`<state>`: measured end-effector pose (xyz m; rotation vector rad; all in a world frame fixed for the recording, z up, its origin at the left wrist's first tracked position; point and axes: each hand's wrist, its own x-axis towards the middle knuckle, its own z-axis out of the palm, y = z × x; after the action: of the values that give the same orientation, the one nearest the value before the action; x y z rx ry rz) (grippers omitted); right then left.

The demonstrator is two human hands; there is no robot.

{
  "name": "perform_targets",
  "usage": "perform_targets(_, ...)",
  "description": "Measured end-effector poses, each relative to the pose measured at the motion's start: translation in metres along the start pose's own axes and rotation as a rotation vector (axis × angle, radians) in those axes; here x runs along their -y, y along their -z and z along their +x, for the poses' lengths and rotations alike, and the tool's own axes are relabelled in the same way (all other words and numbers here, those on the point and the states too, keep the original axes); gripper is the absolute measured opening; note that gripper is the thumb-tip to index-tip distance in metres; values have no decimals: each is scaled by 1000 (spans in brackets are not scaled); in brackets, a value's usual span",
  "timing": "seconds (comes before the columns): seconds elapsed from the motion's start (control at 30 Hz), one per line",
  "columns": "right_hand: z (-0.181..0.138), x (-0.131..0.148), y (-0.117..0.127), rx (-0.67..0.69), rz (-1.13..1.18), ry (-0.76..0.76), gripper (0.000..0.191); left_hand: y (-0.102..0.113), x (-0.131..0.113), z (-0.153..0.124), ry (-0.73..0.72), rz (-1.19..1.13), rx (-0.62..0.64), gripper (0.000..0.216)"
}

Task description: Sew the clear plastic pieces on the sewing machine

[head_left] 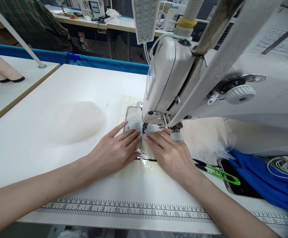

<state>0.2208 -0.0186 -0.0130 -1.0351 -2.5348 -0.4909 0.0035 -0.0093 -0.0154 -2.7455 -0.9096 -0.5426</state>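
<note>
Lying flat at the centre of the frame, the left hand (116, 148) and right hand (172, 153) extend their fingers to either side of the metal presser foot (144, 128), pressing down, neither one clenched; whether they pin thin cloth there, I cannot tell. The sewing machine (163, 66), a smooth off-white casing with rounded edges, fills the upper right, a ridged round knob (240, 95) on its side. Glossy, wrinkled clear film (147, 167) covers the bed near the metal plate (133, 114). A thin, translucent beige oval piece (85, 120) lies left of centre on the slick white table (34, 158), and crinkled, gauzy fabric (203, 135) spreads right of the right hand. At lower right, green-handled snips (219, 171) overlap a dark, round-cornered phone (243, 189) beside bunched blue cloth (255, 180). Brown cardboard boxes (0, 34) sit at upper left, their contents hidden.
</note>
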Motion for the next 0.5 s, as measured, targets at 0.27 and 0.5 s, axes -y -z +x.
perform_targets(0.27,1,-1,-4,-14,-35,-1,36,1,2,4,-7,-4,7,39)
perform_targets(0.5,2,-3,-6,-16,-69,-22,36,-5,7,5,18,-25,-19,39)
